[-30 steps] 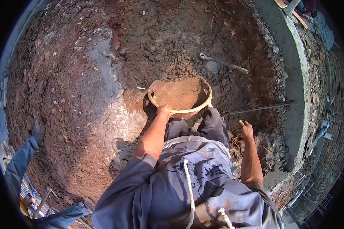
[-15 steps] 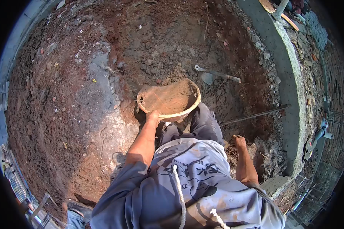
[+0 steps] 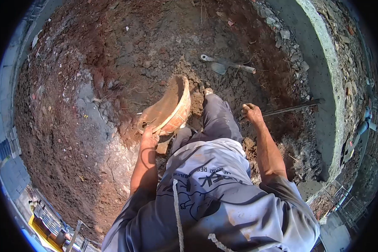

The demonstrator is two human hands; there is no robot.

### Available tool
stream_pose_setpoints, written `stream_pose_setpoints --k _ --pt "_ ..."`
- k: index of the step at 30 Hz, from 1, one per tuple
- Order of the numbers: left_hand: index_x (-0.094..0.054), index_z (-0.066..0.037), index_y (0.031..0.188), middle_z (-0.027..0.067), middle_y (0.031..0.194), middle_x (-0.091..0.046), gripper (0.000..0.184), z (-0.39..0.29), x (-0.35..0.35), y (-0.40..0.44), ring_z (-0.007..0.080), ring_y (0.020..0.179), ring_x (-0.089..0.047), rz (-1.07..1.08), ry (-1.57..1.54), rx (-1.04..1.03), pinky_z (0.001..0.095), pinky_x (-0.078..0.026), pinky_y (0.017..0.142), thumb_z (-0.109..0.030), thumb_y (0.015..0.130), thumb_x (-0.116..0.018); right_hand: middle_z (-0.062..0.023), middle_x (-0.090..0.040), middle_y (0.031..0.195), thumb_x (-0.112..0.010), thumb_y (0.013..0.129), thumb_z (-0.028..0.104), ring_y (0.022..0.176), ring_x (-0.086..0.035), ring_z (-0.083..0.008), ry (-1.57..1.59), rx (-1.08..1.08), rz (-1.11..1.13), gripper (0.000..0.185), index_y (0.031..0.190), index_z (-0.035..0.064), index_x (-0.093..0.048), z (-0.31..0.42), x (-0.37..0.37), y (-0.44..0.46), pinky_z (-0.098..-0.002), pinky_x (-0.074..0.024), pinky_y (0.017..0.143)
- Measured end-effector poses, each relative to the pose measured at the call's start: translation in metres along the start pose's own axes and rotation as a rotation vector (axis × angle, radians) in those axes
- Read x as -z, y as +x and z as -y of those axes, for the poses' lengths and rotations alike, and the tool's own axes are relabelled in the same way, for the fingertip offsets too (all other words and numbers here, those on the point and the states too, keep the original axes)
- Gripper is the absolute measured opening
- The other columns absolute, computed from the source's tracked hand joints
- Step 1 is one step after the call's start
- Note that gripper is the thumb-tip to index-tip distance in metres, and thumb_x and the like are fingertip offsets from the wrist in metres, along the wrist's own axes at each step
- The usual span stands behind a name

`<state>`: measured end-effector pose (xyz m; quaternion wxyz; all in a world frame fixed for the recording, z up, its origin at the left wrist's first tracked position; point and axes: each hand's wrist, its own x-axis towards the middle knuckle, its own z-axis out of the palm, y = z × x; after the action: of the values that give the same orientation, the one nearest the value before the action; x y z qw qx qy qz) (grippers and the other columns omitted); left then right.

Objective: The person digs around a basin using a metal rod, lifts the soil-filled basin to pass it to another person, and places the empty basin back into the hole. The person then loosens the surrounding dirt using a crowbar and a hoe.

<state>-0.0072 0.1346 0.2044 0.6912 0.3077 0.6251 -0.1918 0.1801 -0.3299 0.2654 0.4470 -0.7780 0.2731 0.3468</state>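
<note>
My left hand (image 3: 150, 137) grips the near rim of a worn, dirt-coated basin (image 3: 177, 121), at a handle hole. The basin is tilted up on its side, its hollow facing left and away from me. Only a coating of soil shows on its inner wall. My right hand (image 3: 252, 112) hangs beyond my right leg with its fingers curled in, and nothing shows in it. Near it, a long thin bar (image 3: 294, 107) slants to the concrete on the right. Farther out lies a hoe-like tool with a short handle (image 3: 244, 68) and metal blade (image 3: 218, 68).
Loose, clumpy soil (image 3: 155, 54) lies all around my feet. To my left rises an earth bank (image 3: 59, 138). A concrete beam (image 3: 319, 63) runs along the right side, with rubble and pipes (image 3: 367, 125) beyond it. Part of my bare foot (image 3: 208, 91) shows ahead.
My left hand has moved left and the basin has turned from nearly level onto its side. My right hand has swung forward and up. The whole view has shifted slightly.
</note>
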Motion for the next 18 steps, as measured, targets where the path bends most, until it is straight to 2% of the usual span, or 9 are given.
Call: stream_pose_setpoints --k 4,6,8,10,11,12,14,15,18 --pt "-0.054 -0.008 0.094 0.0083 0.076 -0.065 0.015 -0.024 -0.04 -0.027 0.0236 0.054 -0.065 -0.009 -0.176 -0.021 0.0245 -0.037 0.031 -0.022 0.088 -0.05 -0.003 -0.057 0.07 -0.061 0.089 0.029 0.058 -0.057 -0.016 -0.05 -0.154 0.023 0.026 0.095 0.0043 -0.059 -0.036 0.042 0.049 -0.0299 -0.0421 0.047" --pt "-0.054 -0.009 0.094 0.0091 0.077 -0.065 0.014 -0.04 -0.061 -0.04 0.0239 0.054 -0.065 0.016 -0.236 -0.054 0.0246 -0.037 0.031 -0.021 0.088 -0.05 -0.0039 -0.056 0.068 -0.062 0.088 0.029 0.055 -0.056 -0.0179 -0.04 -0.177 0.011 0.026 0.097 0.0044 -0.058 -0.077 0.071 0.086 -0.0313 -0.0412 0.045" --pt "-0.053 -0.007 0.094 0.0111 0.078 -0.065 0.015 -0.052 -0.074 -0.042 0.0256 0.053 -0.064 0.0 -0.306 -0.16 0.0256 -0.04 0.031 -0.02 0.089 -0.049 -0.0064 -0.059 0.069 -0.062 0.088 0.03 0.054 -0.056 -0.0199 -0.026 -0.284 0.01 0.03 0.103 0.0048 -0.057 -0.062 0.099 0.094 -0.0318 -0.0418 0.044" --pt "-0.053 -0.006 0.095 0.0121 0.078 -0.065 0.016 -0.071 -0.115 -0.082 0.0265 0.052 -0.064 -0.049 -0.318 -0.196 0.0263 -0.041 0.031 -0.02 0.09 -0.048 -0.0095 -0.062 0.072 -0.062 0.087 0.032 0.053 -0.057 -0.0216 -0.044 -0.251 -0.024 0.035 0.109 0.0062 -0.056 -0.04 0.125 0.104 -0.0324 -0.0435 0.044" --pt "-0.052 -0.005 0.098 0.0126 0.08 -0.065 0.019 -0.076 -0.121 -0.084 0.0266 0.054 -0.064 -0.037 -0.308 -0.248 0.0263 -0.045 0.034 -0.021 0.089 -0.048 -0.0111 -0.064 0.076 -0.061 0.088 0.033 0.054 -0.058 -0.0225 -0.115 -0.132 -0.038 0.035 0.113 0.0084 -0.056 -0.065 0.14 0.142 -0.0329 -0.0458 0.046" --pt "-0.053 -0.006 0.096 0.011 0.079 -0.065 0.017 -0.081 -0.128 -0.083 0.0244 0.053 -0.063 -0.085 -0.296 -0.243 0.0247 -0.042 0.033 -0.021 0.088 -0.05 -0.0096 -0.064 0.076 -0.059 0.088 0.031 0.055 -0.059 -0.0203 0.026 -0.233 -0.064 0.031 0.11 0.0095 -0.057 -0.012 0.143 0.12 -0.0325 -0.0458 0.045" --pt "-0.056 -0.01 0.092 0.0078 0.078 -0.064 0.013 -0.093 -0.146 -0.08 0.02 0.05 -0.061 -0.177 -0.273 -0.236 0.0215 -0.036 0.031 -0.021 0.085 -0.054 -0.0068 -0.063 0.075 -0.058 0.089 0.031 0.055 -0.058 -0.017 0.191 -0.191 -0.024 0.028 0.107 0.009 -0.057 0.026 0.155 0.129 -0.0317 -0.0451 0.045" --pt "-0.055 -0.009 0.09 0.0078 0.075 -0.063 0.016 -0.098 -0.166 -0.099 0.0187 0.047 -0.059 -0.222 -0.234 -0.253 0.0211 -0.034 0.031 -0.023 0.084 -0.054 -0.0037 -0.062 0.074 -0.057 0.09 0.03 0.056 -0.058 -0.0139 0.206 -0.115 -0.006 0.026 0.104 0.0085 -0.058 0.047 0.159 0.128 -0.0295 -0.045 0.048" --pt "-0.055 -0.008 0.09 0.0083 0.074 -0.062 0.017 -0.105 -0.177 -0.082 0.018 0.045 -0.057 -0.25 -0.165 -0.251 0.0209 -0.033 0.031 -0.024 0.085 -0.053 -0.0013 -0.061 0.074 -0.057 0.09 0.029 0.059 -0.059 -0.0125 0.225 -0.034 -0.035 0.025 0.104 0.0082 -0.059 0.097 0.153 0.121 -0.0267 -0.0454 0.052"
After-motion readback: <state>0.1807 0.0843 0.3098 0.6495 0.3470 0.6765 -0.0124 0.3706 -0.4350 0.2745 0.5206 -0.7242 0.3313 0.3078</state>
